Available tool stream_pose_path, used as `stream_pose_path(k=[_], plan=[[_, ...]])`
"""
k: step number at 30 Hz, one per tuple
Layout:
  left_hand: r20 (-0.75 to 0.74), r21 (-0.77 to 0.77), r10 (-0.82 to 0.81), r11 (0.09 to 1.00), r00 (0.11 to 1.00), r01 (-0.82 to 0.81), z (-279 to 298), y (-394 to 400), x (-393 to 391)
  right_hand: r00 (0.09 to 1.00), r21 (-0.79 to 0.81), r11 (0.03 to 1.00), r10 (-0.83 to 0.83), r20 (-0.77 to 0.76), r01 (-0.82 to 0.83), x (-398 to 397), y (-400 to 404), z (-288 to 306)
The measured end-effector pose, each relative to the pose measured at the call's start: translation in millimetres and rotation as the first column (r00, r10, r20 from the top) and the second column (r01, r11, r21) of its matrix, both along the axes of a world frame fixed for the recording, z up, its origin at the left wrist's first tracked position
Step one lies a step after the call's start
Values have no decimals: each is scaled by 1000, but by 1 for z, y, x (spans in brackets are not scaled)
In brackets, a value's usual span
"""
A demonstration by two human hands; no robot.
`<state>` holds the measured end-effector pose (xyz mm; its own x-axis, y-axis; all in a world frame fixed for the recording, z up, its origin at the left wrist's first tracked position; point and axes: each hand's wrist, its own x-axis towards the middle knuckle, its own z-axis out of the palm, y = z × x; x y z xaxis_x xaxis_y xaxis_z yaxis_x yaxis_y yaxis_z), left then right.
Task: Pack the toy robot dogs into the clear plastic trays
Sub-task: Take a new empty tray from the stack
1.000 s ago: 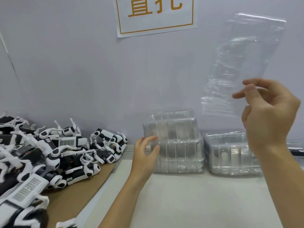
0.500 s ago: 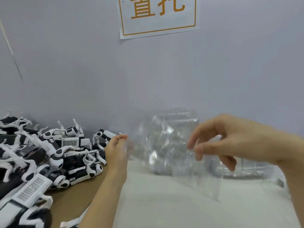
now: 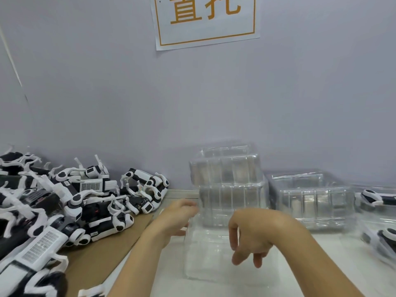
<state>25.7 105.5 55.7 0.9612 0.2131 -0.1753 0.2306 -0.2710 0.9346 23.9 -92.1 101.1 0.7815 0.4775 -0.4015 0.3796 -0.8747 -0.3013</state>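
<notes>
Lying flat on the white table (image 3: 267, 281) in front of the person, a single clear tray (image 3: 205, 254) is found at the centre of the view, with the left hand (image 3: 177, 217) touching its left edge at about nine o'clock and the right hand (image 3: 250, 239) hovering over its right side at about three o'clock. The fingers of the right hand are spread and relaxed, with nothing held; whether the left hand pinches the rim or only rests against it cannot be told, since its fingertips are blurred. The toy dogs (image 3: 70, 202) are heaped on brown cardboard (image 3: 100, 254) at nine o'clock, well apart from the tray. A stack of empty trays (image 3: 229, 185) stands just behind it at twelve o'clock, and a second stack (image 3: 308, 198) at two o'clock.

The tray is judged thin, light and springy, likely to slide or buckle if pressed; it is best steadied at its rims. A dog is judged rigid but with slender white legs that could snag or snap, so its body is the part to be gripped.

Packed trays at three o'clock are cut off by the frame edge, the tray's pockets are barely made out, and the wall sign (image 3: 205, 20) is cropped at the top
</notes>
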Motion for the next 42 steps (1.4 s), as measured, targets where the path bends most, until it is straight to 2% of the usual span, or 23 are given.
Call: stream_pose_path(k=[5, 8, 10, 12, 14, 16, 19, 20, 21, 23, 25, 30, 35, 42], plan=[[-7, 39, -37, 999, 999, 38, -10, 0, 2, 1000, 146, 989, -6, 31, 1, 6, -11, 4], [-28, 6, -34, 999, 999, 34, -11, 5, 2, 997, 138, 990, -18, 69, 9, 10, -15, 2], [4, -14, 32, 999, 999, -32, -13, 9, 4, 999, 120, 993, -14, 46, 8, 12, -16, -1], [100, -59, 195, 980, 976, -190, -13, 15, 8, 999, 121, 993, -18, 32, 14, 13, -16, -1], [228, -195, 408, 909, 884, -369, -10, 25, 11, 999, 123, 992, -20, 28, 17, 14, -16, -2], [324, -331, 618, 784, 716, -526, -8, 37, 11, 999, 124, 992, -18, 29, 14, 16, -16, -2], [405, -360, 821, 547, 402, -755, -11, 58, 5, 999, 119, 993, -11, 32, 7, 16, -15, -4], [394, -357, 842, 510, 368, -783, -12, 63, 4, 999, 117, 993, -10, 33, 6, 16, -15, -4], [353, -346, 850, 506, 390, -790, -14, 68, 4, 999, 115, 993, -8, 34, 4, 16, -15, -4], [235, -339, 840, 542, 489, -769, -20, 72, 6, 999, 110, 994, -4, 36, 0, 16, -14, -5], [201, -304, 827, 563, 526, -768, -24, 67, 7, 999, 107, 994, -4, 39, 0, 16, -14, -5], [253, -245, 850, 518, 462, -819, -24, 61, 4, 999, 93, 996, -2, 46, -2, 16, -14, -5], [289, -180, 841, 517, 457, -837, -24, 67, 3, 999, 84, 996, 2, 51, -7, 15, -14, -5], [477, -103, 787, 493, 392, -864, 2, 58, -5, 999, 83, 997, -12, 48, 8, 15, -13, -3]])
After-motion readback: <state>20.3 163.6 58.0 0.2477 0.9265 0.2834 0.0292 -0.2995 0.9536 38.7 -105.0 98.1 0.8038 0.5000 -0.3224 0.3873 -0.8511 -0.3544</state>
